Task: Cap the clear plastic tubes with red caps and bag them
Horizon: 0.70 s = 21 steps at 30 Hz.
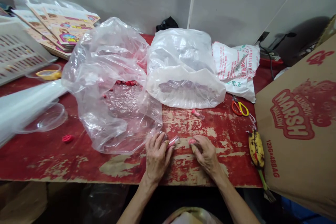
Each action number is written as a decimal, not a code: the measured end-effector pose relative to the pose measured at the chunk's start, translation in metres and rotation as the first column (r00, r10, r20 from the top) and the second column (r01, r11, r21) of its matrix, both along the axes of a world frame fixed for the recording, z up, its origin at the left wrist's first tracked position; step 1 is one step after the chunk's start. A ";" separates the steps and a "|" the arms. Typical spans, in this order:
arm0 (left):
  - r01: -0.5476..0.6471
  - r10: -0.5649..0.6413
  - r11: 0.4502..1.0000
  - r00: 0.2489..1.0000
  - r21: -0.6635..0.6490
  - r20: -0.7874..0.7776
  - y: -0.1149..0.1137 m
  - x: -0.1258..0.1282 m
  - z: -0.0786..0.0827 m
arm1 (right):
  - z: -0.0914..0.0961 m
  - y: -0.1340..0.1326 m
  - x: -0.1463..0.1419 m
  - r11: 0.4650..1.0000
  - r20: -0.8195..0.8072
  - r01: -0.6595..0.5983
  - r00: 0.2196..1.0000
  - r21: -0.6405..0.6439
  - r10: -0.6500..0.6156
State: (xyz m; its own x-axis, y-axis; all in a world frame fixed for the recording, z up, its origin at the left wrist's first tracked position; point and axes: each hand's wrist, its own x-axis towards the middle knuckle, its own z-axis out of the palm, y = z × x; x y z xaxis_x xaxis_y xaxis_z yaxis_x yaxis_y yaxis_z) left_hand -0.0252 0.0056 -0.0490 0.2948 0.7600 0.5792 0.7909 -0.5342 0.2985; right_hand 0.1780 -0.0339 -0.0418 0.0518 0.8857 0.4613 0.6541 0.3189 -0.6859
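Observation:
My left hand (156,155) rests on the worn red table (78,161) near its front edge, fingers curled around a small clear tube (173,141) with pink inside. My right hand (206,154) lies a little to the right, pinching a small pink piece (192,141) at its fingertips. Another clear tube with a pink end (197,113) lies on the table beyond my hands. Just left of my left hand is a large clear plastic bag (110,87) with small red pieces (128,83) inside. A second clear bag (183,70) holding clear tubes sits behind.
Orange-and-yellow scissors (239,107) and a spotted banana (256,148) lie at the right, beside a big cardboard box (301,122). A printed white bag (236,66), a white basket (15,50), printed cards (60,28), clear lids (48,117) and a loose red piece (67,138) are at the back and left.

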 end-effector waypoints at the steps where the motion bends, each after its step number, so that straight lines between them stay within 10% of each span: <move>1: 0.002 -0.002 1.000 1.000 0.000 -0.007 0.000 0.000 -0.001 | 0.001 0.001 0.000 0.999 -0.034 -0.026 0.999 -0.041 0.025; 4: -0.001 0.000 1.000 1.000 -0.009 -0.018 0.000 0.000 -0.003 | 0.005 0.003 -0.002 0.979 -0.342 -0.065 0.940 -0.196 -0.006; 11: -0.008 0.007 0.999 1.000 -0.031 -0.029 0.001 0.001 -0.002 | 0.011 0.007 -0.004 0.937 -0.881 -0.157 0.417 -0.313 -0.225; 21: 0.000 0.003 0.999 0.997 0.039 -0.071 0.003 0.000 -0.001 | 0.017 0.009 -0.001 0.941 -0.909 -0.142 0.336 -0.307 -0.246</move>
State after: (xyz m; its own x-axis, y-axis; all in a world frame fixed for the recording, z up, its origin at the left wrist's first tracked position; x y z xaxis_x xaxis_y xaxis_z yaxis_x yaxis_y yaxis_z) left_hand -0.0252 0.0091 -0.0501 0.3346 0.7378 0.5863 0.8103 -0.5429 0.2207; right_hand 0.1774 -0.0253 -0.0247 0.3207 0.9280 -0.1894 -0.4641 -0.0204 -0.8856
